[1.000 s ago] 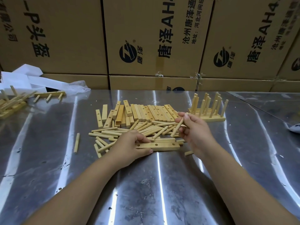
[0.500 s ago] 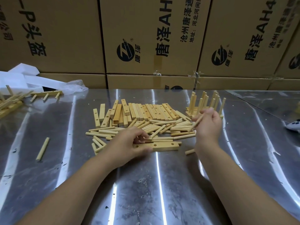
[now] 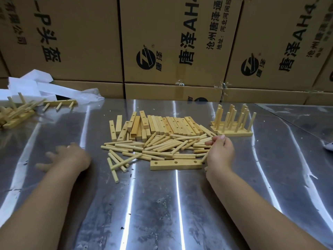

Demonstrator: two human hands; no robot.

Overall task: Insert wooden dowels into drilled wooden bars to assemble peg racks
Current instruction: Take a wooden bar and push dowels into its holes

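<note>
Drilled bar (image 3: 175, 164) just beside right grip (image 3: 219, 152) (hold unclear); left grip (image 3: 66, 157) splay-fingered, well apart.

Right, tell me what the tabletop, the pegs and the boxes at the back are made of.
Tabletop: looks like sheet metal, probably stainless steel, glossy; it shows bright streaked reflections and smudges.
Pegs: pale bare wood, seemingly unvarnished, matte, with plain cut ends.
Boxes: brown cardboard by the look, matte, with black print and straight seams.
</note>
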